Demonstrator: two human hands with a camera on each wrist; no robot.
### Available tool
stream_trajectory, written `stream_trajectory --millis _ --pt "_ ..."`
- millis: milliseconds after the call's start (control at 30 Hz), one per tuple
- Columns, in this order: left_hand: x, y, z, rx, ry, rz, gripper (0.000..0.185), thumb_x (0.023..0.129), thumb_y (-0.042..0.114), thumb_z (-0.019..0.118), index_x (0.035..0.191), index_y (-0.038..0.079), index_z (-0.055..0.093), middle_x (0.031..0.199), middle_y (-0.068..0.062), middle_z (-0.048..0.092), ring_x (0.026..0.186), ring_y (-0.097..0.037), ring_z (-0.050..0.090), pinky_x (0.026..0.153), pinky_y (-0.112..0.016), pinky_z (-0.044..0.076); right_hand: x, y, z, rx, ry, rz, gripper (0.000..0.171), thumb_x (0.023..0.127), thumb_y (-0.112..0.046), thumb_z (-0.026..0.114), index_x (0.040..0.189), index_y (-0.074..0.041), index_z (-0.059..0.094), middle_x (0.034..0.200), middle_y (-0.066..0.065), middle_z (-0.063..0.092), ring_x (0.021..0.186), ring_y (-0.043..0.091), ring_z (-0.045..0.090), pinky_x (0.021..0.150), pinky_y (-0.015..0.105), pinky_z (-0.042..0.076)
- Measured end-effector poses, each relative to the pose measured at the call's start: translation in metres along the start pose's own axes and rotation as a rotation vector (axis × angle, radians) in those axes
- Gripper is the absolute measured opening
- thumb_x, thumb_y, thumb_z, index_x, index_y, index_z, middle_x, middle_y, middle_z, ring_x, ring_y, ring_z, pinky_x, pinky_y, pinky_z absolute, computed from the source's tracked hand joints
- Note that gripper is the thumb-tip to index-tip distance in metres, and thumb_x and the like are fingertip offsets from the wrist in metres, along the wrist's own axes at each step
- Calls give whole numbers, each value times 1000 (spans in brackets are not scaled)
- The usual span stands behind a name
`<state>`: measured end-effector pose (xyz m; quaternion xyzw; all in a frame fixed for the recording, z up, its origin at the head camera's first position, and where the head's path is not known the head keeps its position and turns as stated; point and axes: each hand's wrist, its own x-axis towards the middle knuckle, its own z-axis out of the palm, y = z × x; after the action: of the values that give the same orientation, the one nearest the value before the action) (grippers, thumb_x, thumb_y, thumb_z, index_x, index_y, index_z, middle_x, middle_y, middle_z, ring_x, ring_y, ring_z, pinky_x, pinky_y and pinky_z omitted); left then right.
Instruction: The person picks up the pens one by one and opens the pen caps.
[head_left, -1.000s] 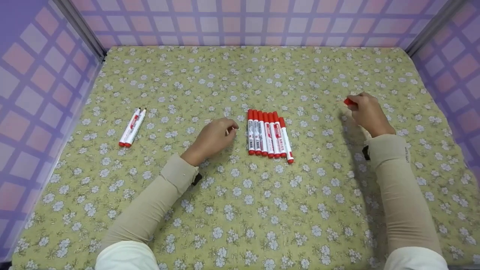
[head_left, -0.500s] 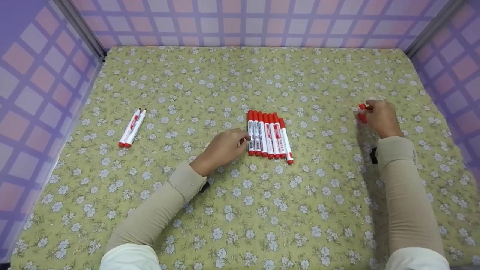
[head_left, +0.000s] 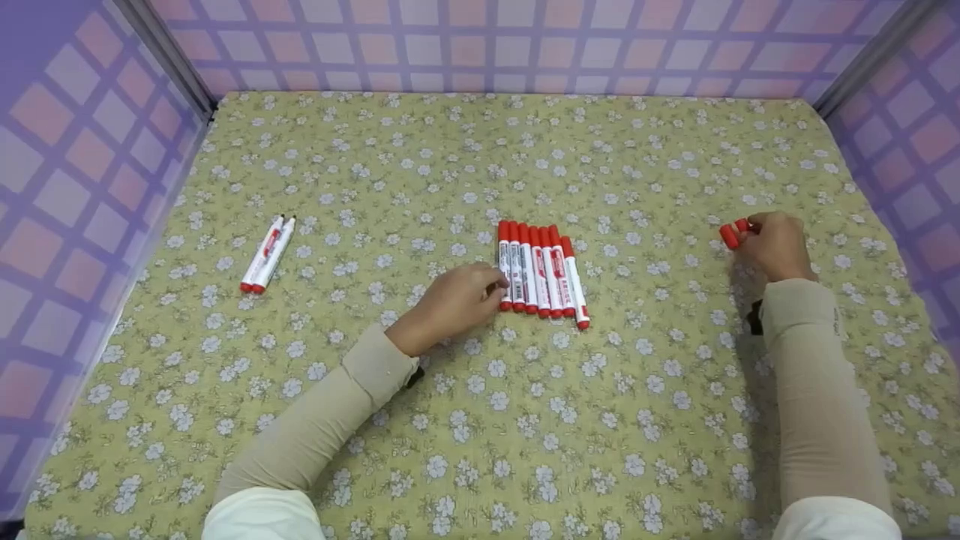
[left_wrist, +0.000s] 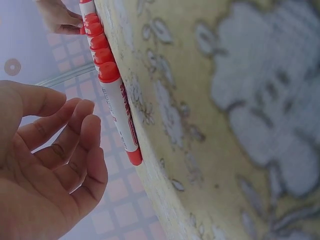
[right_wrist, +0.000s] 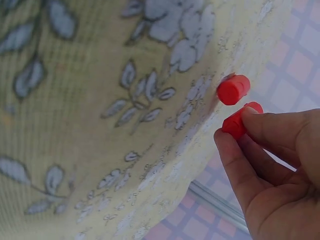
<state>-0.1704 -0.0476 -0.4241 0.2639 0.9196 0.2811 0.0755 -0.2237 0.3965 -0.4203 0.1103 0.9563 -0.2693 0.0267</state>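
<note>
**Seven markers lined up, more coming in from the right**

Going L to R. At about 9 o'clock on the floral worktop (head_left: pixel 480 450), a pair of red-capped markers (head_left: pixel 267 255) lies side by side, untouched, well apart from everything else.

Near centre, the left hand (head_left: pixel 457 300) sits just beside the row of markers (head_left: pixel 541 271), seven in all, caps pointing to 12 o'clock, bodies touching. Fingers loosely curled, holding nothing; fingertips (left_wrist: pixel 87 120) are at the leftmost marker (left_wrist: pixel 118 110), touching or just short of it, can't tell which.

At 3 o'clock, the right hand (head_left: pixel 776 244) is clamped on red-capped markers (head_left: pixel 731 234); two red caps poke out past the fingers, and the wrist cam shows thumb and forefinger (right_wrist: pixel 270 127) pinching at least one of them. The bodies are hidden in the hand.

Progress, as I'd judge it: row at centre looks mostly built. Left to do: what the R hand holds isn't in the row yet, and the pair at 9 o'clock hasn't joined it.
</note>
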Motion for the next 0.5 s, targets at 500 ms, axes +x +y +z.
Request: stream_trajectory --millis 500 --pt "-1 0 1 -31 -19 -24 20 97 17 56 106 7 70 91 -3 65 77 -13 58 68 -28 49 4 7 2 -16 -64 12 39 95 0 43 131 16 48 128 42 47 115 55 48 92 61 43"
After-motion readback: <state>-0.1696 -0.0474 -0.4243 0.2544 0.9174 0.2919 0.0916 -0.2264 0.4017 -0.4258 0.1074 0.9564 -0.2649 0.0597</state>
